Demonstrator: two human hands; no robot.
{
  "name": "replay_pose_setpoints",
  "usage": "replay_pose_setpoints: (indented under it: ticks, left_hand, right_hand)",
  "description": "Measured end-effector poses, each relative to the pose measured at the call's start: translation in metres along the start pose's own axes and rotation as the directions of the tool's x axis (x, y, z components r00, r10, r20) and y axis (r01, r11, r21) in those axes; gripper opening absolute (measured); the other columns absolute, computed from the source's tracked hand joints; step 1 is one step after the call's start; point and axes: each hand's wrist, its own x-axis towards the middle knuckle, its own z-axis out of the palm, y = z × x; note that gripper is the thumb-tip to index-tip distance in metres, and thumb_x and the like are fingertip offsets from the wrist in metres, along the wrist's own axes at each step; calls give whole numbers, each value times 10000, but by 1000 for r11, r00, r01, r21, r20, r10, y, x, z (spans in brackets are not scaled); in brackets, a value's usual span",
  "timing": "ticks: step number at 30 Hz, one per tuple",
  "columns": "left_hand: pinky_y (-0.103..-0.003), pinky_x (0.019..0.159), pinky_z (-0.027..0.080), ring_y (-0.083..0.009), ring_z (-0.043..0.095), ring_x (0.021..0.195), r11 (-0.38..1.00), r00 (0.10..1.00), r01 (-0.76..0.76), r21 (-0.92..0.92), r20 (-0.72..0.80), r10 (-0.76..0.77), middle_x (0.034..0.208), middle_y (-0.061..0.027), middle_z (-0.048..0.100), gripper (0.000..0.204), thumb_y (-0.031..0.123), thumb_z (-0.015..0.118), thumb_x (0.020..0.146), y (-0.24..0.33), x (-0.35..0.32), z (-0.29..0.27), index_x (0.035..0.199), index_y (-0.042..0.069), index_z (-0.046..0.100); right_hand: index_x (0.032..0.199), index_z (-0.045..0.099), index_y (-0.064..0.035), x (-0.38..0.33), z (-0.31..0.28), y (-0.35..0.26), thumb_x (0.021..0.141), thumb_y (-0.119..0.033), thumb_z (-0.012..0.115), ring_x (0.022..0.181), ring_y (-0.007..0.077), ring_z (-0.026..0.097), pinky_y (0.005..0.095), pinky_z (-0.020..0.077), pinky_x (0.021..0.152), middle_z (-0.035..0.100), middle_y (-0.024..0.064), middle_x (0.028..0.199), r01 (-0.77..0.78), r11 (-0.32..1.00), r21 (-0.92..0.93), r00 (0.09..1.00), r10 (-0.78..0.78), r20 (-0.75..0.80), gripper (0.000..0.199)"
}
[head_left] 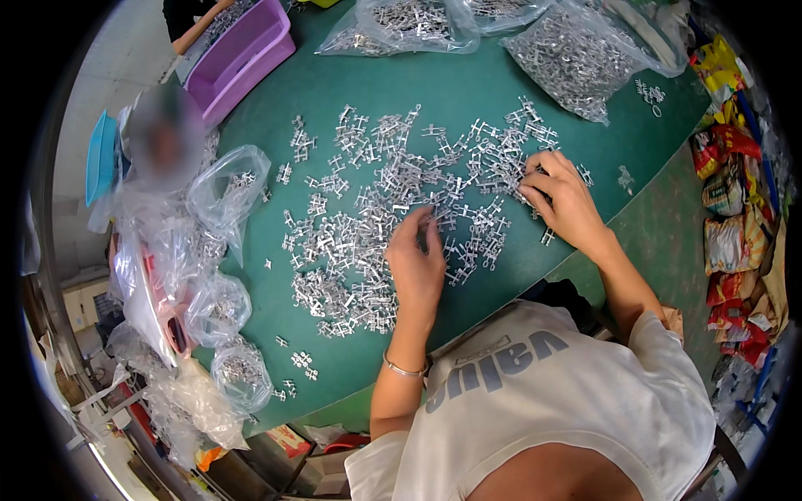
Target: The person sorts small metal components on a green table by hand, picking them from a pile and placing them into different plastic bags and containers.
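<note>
Small silver metal pieces (342, 242), shaped like short bars with crosspieces and ring ends, lie in a loose heap over the green table. At the heap's near right side is my left hand (415, 260), thumb and fingers drawn together at a small metal piece among the others. My right hand (564, 200) rests at the right end of the spread, its fingers curled down over pieces there. What sits between those fingertips is hidden. A few single pieces lie just beside the right hand.
Clear bags full of similar pieces (576, 58) stand along the far edge. A purple bin (242, 58) is at the far left, with another person's arm (194, 35) beside it. Smaller plastic bags (219, 309) line the left edge. Colourful packages (725, 242) are stacked at right.
</note>
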Motion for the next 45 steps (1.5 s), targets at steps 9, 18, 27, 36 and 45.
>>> replay_pose_setpoints:
  ticks: [9,18,27,36,45]
  left_hand:
    - [-219,650,472,-155,617,822,818,942,266,-511,319,-106,989,-109,569,259,-45,440,863,20,7,16,1115,-39,498]
    - [-236,685,466,-147,598,845,933,941,-334,135,-5,338,1030,-99,552,239,-24,459,858,38,6,14,1088,-18,526]
    - [-206,725,462,-117,584,858,770,976,167,-616,213,-41,936,-110,614,167,-23,472,866,55,-20,37,1015,-48,542]
    - [-293,784,510,-194,600,900,458,903,429,-778,366,-225,983,-162,597,161,21,438,888,41,-8,23,1019,-54,493]
    - [-214,544,441,-115,528,664,113,628,777,-619,754,-190,795,-45,540,178,155,536,874,43,-4,30,994,34,488]
  right_hand:
    - [800,582,-3,-8,-1,4,866,-95,497,527,51,415,215,333,470,576,44,670,-544,607,579,836,452,311,141]
    - [892,569,0,-14,3,0,874,-86,459,485,31,395,180,288,413,606,50,716,-609,278,743,789,313,529,141]
    - [937,558,-3,-26,14,-38,827,-126,573,574,202,561,276,428,493,591,99,717,-110,908,404,993,117,8,166]
    - [881,618,-10,-27,3,-40,782,-19,609,672,113,565,247,445,566,596,39,807,-232,773,591,930,353,-98,100]
    - [905,610,-50,-28,-4,-33,739,-70,655,685,126,557,245,432,604,546,63,758,-210,949,235,953,252,-170,173]
